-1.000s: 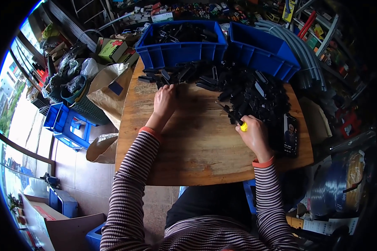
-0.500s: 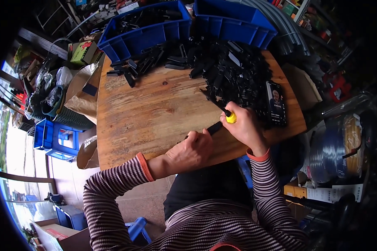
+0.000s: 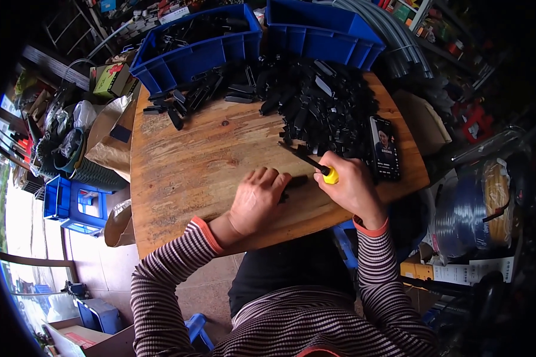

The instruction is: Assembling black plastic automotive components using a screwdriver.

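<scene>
My left hand is closed over a black plastic piece just above the wooden table, near its front edge. One end of that piece sticks out toward my right hand; the rest is hidden under the fingers. In my right hand, the fingers wrap round a yellow-handled tool. Its long dark shaft slants up and left, apart from the piece; the tip's shape is too small to tell. Beyond both hands lies a heap of similar black pieces.
The wooden table has a rounded outline. A phone with a lit screen lies at the right, beside the heap. Two blue bins stand at the back: the left bin holds black pieces, the right bin sits behind the heap.
My left hand has shifted left and slightly away from the table's front edge, its back turned further up. The tool and right hand have dropped slightly toward me. The whole view has shifted a little.
</scene>
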### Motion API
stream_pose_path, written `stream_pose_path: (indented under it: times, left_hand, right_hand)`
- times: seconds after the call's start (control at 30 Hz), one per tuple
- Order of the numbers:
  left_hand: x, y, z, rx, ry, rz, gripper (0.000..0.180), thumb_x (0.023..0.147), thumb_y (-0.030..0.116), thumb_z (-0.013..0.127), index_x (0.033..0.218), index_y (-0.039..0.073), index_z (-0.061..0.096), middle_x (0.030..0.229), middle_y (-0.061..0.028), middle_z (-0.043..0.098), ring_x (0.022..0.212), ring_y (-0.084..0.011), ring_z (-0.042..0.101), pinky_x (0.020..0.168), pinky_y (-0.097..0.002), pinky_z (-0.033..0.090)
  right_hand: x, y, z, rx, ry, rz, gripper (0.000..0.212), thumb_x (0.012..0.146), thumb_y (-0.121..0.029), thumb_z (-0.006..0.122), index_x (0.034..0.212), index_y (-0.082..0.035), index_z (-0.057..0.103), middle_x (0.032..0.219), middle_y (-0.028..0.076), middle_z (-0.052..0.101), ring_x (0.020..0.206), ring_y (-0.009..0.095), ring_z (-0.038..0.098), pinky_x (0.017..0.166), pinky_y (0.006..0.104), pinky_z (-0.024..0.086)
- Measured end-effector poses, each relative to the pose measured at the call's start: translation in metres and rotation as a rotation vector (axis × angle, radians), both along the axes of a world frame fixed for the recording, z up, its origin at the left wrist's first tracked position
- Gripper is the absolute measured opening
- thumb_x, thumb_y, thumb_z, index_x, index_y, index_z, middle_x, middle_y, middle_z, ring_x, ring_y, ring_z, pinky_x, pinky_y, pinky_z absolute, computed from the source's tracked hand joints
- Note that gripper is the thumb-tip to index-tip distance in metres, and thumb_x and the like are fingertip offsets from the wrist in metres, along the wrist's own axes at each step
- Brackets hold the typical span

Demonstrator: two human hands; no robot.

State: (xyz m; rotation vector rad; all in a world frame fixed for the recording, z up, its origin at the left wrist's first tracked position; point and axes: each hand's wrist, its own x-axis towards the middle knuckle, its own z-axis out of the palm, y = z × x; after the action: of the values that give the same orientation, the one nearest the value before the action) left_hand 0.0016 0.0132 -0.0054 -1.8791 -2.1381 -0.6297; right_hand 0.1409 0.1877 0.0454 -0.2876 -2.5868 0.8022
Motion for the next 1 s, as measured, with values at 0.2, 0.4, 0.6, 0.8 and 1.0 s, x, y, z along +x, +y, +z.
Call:
stream_pose_path:
  times: [0.2,0.4,0.6,0.8,1.0]
  left_hand:
    - [0.022,-0.007,0.008,-0.105,0.380,0.106,0.047,0.070,0.015,0.067,0.115,0.004,0.057,0.100,-0.0128,0.055,0.084,-0.0264,0.058,0.072,-0.0354,0.047]
    - [0.018,-0.012,0.021,-0.025,-0.035,-0.187,0.047,0.071,0.015,0.064,0.115,0.002,0.057,0.113,-0.0143,0.056,0.096,-0.0263,0.057,0.078,-0.0359,0.048]
    - [-0.005,-0.007,0.004,-0.022,0.008,-0.377,0.044,0.075,0.015,0.061,0.117,0.001,0.057,0.121,-0.0139,0.056,0.111,-0.0272,0.055,0.090,-0.0365,0.048]
    - [0.008,0.001,-0.005,-0.027,0.132,-0.323,0.039,0.079,0.014,0.055,0.116,0.002,0.057,0.117,-0.0126,0.058,0.113,-0.0277,0.055,0.093,-0.0342,0.047]
    - [0.008,0.000,-0.005,-0.030,0.110,-0.320,0.033,0.079,0.014,0.055,0.110,0.002,0.058,0.114,-0.0115,0.059,0.111,-0.0256,0.056,0.087,-0.0320,0.048]
  right_hand:
    - [0.004,0.008,-0.006,-0.024,0.084,-0.051,0.017,0.078,-0.004,0.070,0.085,-0.002,0.054,0.070,0.016,0.060,0.066,0.035,0.062,0.055,0.0371,0.046]
    - [-0.007,0.007,-0.016,-0.068,0.173,-0.025,0.017,0.079,-0.002,0.070,0.088,-0.003,0.056,0.074,0.015,0.061,0.068,0.034,0.063,0.057,0.0359,0.047]
    - [-0.028,-0.005,-0.026,-0.088,0.186,0.031,0.016,0.078,-0.001,0.070,0.088,-0.003,0.057,0.075,0.014,0.062,0.068,0.033,0.064,0.058,0.0356,0.048]
    - [-0.043,-0.013,-0.029,0.013,0.119,0.070,0.016,0.076,0.000,0.069,0.086,-0.004,0.057,0.075,0.013,0.062,0.069,0.033,0.064,0.058,0.0359,0.049]
    - [-0.047,-0.015,-0.028,0.188,0.106,0.127,0.016,0.075,0.001,0.068,0.085,-0.004,0.058,0.080,0.013,0.063,0.074,0.033,0.063,0.060,0.0351,0.049]
